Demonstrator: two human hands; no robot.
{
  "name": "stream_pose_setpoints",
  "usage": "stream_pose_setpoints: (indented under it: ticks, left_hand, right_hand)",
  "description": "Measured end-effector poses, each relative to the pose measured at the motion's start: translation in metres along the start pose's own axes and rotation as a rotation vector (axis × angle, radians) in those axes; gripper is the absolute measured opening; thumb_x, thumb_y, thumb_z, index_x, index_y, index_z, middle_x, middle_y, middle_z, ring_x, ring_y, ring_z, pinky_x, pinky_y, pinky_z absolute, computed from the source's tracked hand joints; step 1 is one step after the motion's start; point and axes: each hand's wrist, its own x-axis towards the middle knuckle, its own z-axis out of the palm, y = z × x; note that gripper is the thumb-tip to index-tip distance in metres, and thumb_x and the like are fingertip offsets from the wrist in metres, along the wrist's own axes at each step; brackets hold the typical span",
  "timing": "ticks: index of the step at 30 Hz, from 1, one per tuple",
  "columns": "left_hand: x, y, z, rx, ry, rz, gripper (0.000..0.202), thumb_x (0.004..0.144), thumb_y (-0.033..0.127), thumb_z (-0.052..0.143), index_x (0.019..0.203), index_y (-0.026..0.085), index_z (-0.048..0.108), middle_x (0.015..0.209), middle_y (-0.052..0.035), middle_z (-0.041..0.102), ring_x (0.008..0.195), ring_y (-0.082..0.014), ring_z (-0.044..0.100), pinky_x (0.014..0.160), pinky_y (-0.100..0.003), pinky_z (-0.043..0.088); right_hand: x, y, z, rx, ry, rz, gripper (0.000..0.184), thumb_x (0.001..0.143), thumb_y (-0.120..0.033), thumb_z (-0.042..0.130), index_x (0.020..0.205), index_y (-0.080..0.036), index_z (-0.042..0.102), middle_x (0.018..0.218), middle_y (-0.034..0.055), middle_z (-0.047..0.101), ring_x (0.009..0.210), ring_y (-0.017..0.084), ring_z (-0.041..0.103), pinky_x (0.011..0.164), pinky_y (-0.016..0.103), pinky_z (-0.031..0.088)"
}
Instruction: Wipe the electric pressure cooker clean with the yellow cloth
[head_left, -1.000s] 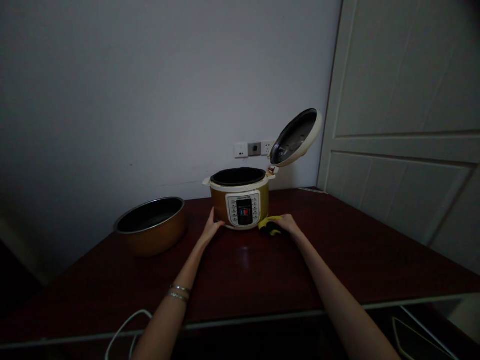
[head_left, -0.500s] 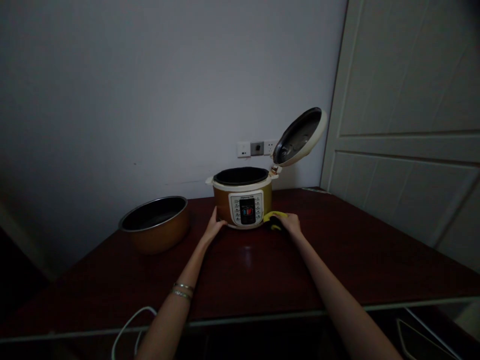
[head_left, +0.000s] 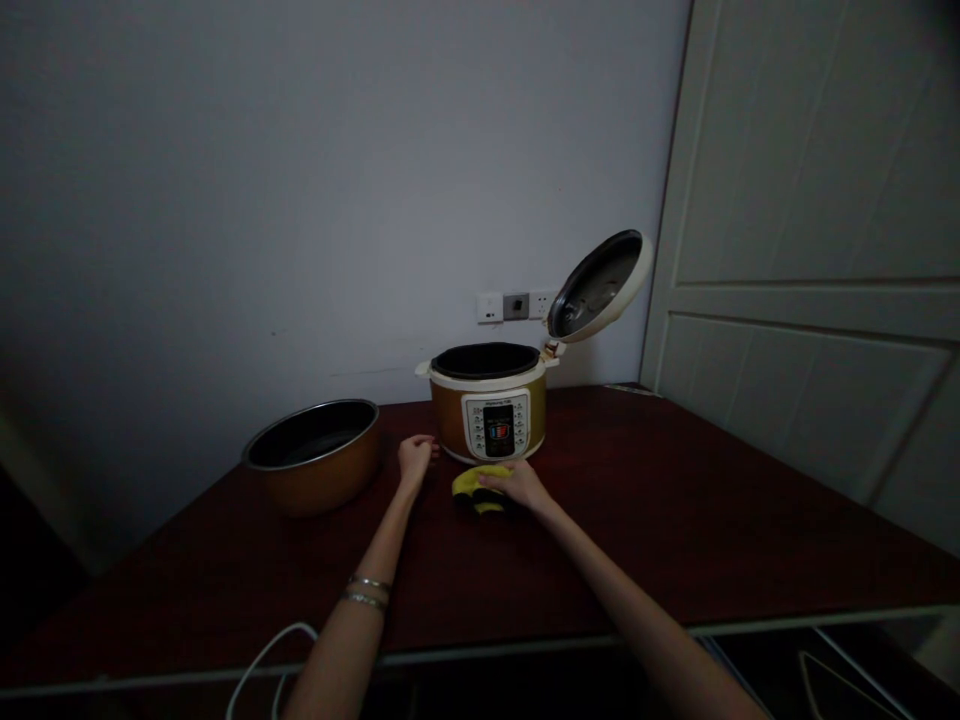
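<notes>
The left hand (head_left: 415, 460) had released the electric pressure cooker (head_left: 487, 425) and lay empty just beside it; the right hand (head_left: 521, 486) had moved, unclenched, onto a yellow cloth (head_left: 471, 482), pressing it flat against the table.

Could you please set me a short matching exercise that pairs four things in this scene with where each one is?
Things:
1. Lid
2. Pot
3. Yellow cloth
4. Wall sockets

Places:
A. On the wall behind the cooker
B. Under the right hand
C. Tilted open above the cooker
D. On the table, left of the cooker

Right pairs: 1-C, 2-D, 3-B, 4-A
</notes>
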Motion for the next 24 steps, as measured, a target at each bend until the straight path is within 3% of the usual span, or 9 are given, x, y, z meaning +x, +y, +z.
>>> stream_pose_setpoints:
  ticks: [5, 7, 9, 13, 17, 21, 24]
  left_hand:
    - [-0.016, 0.013, -0.026, 0.087, -0.329, -0.136, 0.036, 0.065, 0.042, 0.066, 0.087, 0.013, 0.068, 0.079, -0.0118, 0.071, 0.063, -0.0211, 0.067, 0.049, -0.024, 0.047]
    - [-0.024, 0.018, -0.034, 0.115, -0.515, -0.144, 0.043, 0.060, 0.048, 0.070, 0.086, 0.014, 0.069, 0.078, -0.0104, 0.071, 0.063, -0.0204, 0.066, 0.047, -0.022, 0.045]
    - [-0.027, 0.021, -0.037, 0.171, -0.600, -0.101, 0.046, 0.058, 0.051, 0.071, 0.085, 0.014, 0.069, 0.076, -0.0091, 0.070, 0.062, -0.0175, 0.065, 0.045, -0.020, 0.042]
    - [-0.025, 0.018, -0.021, 0.275, -0.424, -0.030, 0.041, 0.059, 0.050, 0.071, 0.072, 0.010, 0.068, 0.054, -0.0022, 0.061, 0.045, -0.0105, 0.052, 0.041, -0.019, 0.037]
    - [-0.024, 0.010, 0.008, 0.326, -0.342, -0.008, 0.036, 0.063, 0.046, 0.069, 0.063, 0.011, 0.065, 0.047, 0.0014, 0.055, 0.039, -0.0079, 0.045, 0.040, -0.020, 0.038]
    - [-0.028, 0.007, 0.024, 0.412, -0.261, 0.025, 0.032, 0.071, 0.041, 0.063, 0.061, 0.011, 0.066, 0.048, -0.0009, 0.057, 0.041, -0.0109, 0.049, 0.042, -0.022, 0.039]
    - [-0.034, 0.009, 0.029, 0.501, -0.198, 0.060, 0.026, 0.069, 0.039, 0.065, 0.062, 0.014, 0.068, 0.055, -0.0051, 0.063, 0.056, -0.0186, 0.061, 0.050, -0.024, 0.042]
  right_hand:
    - [0.012, 0.000, 0.025, 0.162, 0.036, -0.017, 0.037, 0.063, -0.023, 0.070, 0.098, -0.010, 0.068, 0.102, 0.0128, 0.069, 0.095, 0.028, 0.063, 0.083, 0.038, 0.050]
    - [0.015, -0.002, 0.035, 0.205, 0.048, -0.014, 0.041, 0.068, -0.022, 0.065, 0.106, -0.010, 0.065, 0.109, 0.0134, 0.067, 0.098, 0.027, 0.063, 0.085, 0.037, 0.050]
    - [0.016, -0.004, 0.043, 0.243, 0.042, 0.000, 0.042, 0.071, -0.023, 0.060, 0.110, -0.007, 0.062, 0.109, 0.0148, 0.066, 0.096, 0.026, 0.064, 0.083, 0.037, 0.051]
    - [0.018, -0.004, 0.051, 0.265, 0.028, 0.051, 0.037, 0.075, -0.029, 0.058, 0.105, -0.008, 0.064, 0.099, 0.0128, 0.070, 0.090, 0.025, 0.066, 0.075, 0.034, 0.054]
    - [0.021, 0.002, 0.039, 0.215, 0.040, 0.120, 0.025, 0.069, -0.028, 0.064, 0.087, -0.011, 0.067, 0.080, 0.0087, 0.072, 0.078, 0.025, 0.067, 0.062, 0.031, 0.054]
    - [0.017, 0.002, 0.021, 0.201, 0.001, 0.139, 0.022, 0.065, -0.028, 0.067, 0.082, -0.013, 0.067, 0.073, 0.0049, 0.070, 0.070, 0.021, 0.066, 0.055, 0.027, 0.052]
    - [0.010, -0.002, 0.009, 0.212, -0.034, 0.136, 0.029, 0.064, -0.028, 0.068, 0.089, -0.014, 0.066, 0.075, 0.0033, 0.070, 0.067, 0.019, 0.065, 0.052, 0.025, 0.051]
